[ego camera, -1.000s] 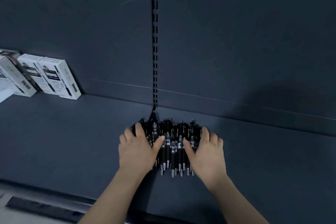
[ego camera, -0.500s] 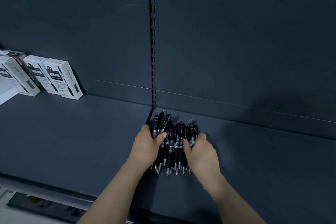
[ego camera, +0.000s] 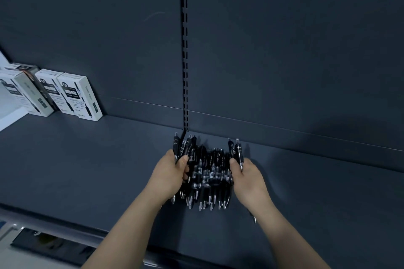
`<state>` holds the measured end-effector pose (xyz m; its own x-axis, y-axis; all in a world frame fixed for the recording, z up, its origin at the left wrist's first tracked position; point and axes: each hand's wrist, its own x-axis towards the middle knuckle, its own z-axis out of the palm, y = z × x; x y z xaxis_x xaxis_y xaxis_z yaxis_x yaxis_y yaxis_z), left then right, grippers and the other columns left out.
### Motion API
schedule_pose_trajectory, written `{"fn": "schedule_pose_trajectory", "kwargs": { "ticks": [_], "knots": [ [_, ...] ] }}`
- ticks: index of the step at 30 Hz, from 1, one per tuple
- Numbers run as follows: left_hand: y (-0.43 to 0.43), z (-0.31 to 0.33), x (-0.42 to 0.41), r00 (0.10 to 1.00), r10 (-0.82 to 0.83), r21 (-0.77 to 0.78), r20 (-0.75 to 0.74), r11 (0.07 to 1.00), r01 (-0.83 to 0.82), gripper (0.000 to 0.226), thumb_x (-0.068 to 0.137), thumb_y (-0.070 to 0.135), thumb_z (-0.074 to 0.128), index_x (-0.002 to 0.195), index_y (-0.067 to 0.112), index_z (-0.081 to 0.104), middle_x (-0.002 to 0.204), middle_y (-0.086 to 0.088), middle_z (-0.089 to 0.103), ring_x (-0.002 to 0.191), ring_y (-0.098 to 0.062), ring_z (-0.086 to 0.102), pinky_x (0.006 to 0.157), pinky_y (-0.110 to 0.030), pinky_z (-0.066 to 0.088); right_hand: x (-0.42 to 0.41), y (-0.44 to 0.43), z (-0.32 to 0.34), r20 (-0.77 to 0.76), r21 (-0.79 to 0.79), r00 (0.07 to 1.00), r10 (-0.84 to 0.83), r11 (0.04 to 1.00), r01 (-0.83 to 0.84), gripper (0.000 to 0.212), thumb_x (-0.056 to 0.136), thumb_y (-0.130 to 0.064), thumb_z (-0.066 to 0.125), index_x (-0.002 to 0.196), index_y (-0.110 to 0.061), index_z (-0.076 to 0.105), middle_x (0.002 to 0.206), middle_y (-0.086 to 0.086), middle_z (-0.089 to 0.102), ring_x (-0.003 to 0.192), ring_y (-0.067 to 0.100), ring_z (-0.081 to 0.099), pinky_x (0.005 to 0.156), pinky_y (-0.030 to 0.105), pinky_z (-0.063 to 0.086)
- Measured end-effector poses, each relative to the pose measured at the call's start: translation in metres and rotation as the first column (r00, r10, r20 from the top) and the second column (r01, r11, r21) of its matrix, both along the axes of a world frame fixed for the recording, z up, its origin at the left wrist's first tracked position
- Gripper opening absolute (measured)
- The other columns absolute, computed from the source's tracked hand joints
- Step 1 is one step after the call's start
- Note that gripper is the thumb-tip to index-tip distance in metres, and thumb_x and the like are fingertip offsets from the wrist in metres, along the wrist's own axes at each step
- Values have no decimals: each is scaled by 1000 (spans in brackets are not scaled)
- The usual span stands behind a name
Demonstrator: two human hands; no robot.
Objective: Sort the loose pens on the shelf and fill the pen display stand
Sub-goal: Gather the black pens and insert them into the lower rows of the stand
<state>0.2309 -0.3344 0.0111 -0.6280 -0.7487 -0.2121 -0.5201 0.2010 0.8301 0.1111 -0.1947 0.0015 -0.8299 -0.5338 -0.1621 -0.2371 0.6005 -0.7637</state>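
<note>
A bunch of black click pens (ego camera: 208, 176) with silver tips lies on the dark shelf (ego camera: 87, 166), tips pointing toward me. My left hand (ego camera: 169, 176) grips the bunch from its left side, thumb over a few pens that stick up. My right hand (ego camera: 248, 178) grips it from the right, holding two pens that stand up past the thumb. One pen (ego camera: 252, 216) pokes out below my right wrist. No pen display stand is in view.
Three white pen boxes (ego camera: 79, 96) stand at the back left of the shelf against the dark back panel. A slotted upright (ego camera: 185, 54) runs down the panel just behind the pens. The shelf's front edge (ego camera: 65, 224) lies below my forearms.
My hands squeezed the spread pens into a tighter bunch and curled round its sides. Several pens now tilt up at both ends. The view shifted slightly.
</note>
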Motion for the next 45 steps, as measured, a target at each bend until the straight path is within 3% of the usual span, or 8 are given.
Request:
{"fn": "schedule_pose_trajectory", "kwargs": {
  "ticks": [7,12,14,20,30,35,40,45],
  "knots": [
    [6,1,8,997,59,9,-53,998,-59,24,100,31,43,95,8,50,76,2,61,64,-8,57,54,-16,36,-11,2,-4,191,-189,982,-10,981,47,34,100,-39,44,92,-13,64,58,-7,45,52,9,42,55,26,33],
    [3,6,14,988,57,-52,-144,996,-66,25,101,31,42,92,9,50,69,0,58,63,-11,54,56,-19,41,-6,3,9,117,-249,992,-53,965,81,30,100,-37,44,92,-16,64,43,-12,34,38,3,33,47,21,29],
    [-1,11,18,978,44,-47,-205,997,-55,25,100,30,43,88,10,49,67,1,55,60,-11,51,50,-12,40,-2,2,18,90,-274,994,-69,957,92,29,100,-36,44,92,-18,64,37,-12,29,33,4,30,43,18,27],
    [-20,23,42,950,12,-8,-312,1000,-16,28,98,34,48,79,14,46,62,0,52,56,-14,49,51,-19,42,34,-27,46,122,-415,992,-24,907,73,30,98,-36,51,85,-13,66,47,-6,29,41,8,28,45,23,30],
    [-53,-14,72,966,37,125,-257,992,-4,30,99,38,44,83,13,46,73,-6,52,64,-18,49,62,-34,45,102,-49,19,104,-224,988,-111,966,132,36,97,-39,49,75,-10,53,50,-5,34,43,9,32,50,25,30],
    [-53,-19,76,970,47,133,-240,991,-15,32,100,38,41,89,8,48,70,-6,54,62,-19,51,58,-31,45,113,-32,9,51,-149,985,-165,974,171,39,97,-39,49,77,-7,53,56,-1,43,50,13,42,52,27,35],
    [-42,-18,80,977,-91,-113,-191,991,70,27,100,31,43,84,9,45,70,-3,51,64,-17,47,52,-23,36,108,-15,-1,93,-87,990,-108,989,116,37,98,-35,48,74,-8,56,59,0,57,49,13,53,56,27,45],
    [-31,-25,89,951,-295,-380,89,872,307,31,99,38,44,87,10,42,65,-2,51,55,-16,45,49,-28,35,111,-10,-1,117,-77,992,-53,995,62,38,101,-34,43,83,-3,57,57,-2,58,40,4,51,43,14,39]
  ]
}}
